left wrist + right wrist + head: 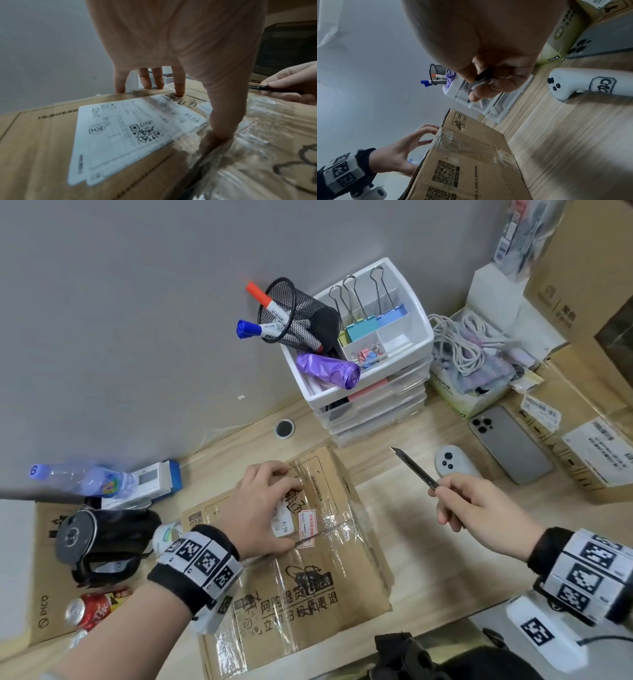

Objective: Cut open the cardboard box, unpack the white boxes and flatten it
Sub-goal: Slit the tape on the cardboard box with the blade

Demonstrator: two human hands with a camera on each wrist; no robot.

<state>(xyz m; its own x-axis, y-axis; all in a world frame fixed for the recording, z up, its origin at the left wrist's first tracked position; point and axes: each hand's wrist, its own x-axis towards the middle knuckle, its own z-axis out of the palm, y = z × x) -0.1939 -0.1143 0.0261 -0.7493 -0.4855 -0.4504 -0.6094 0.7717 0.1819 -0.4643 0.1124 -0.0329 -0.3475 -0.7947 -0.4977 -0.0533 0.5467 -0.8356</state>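
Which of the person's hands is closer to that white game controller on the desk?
The right. The right hand, pinching the knife, hangs just in front of the white controller. The left hand rests on the cardboard box, farther to the left.

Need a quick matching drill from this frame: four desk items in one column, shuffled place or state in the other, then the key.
Things:
1. utility knife
2. cardboard box
3. phone
4. purple bag roll

Place or state:
A. lying in the top tray of the white drawer unit
B. face down on the desk, camera lenses up
C. taped shut, left hand pressing its top
D. gripped in the right hand, blade out, off the box

Pairs: 1-D, 2-C, 3-B, 4-A
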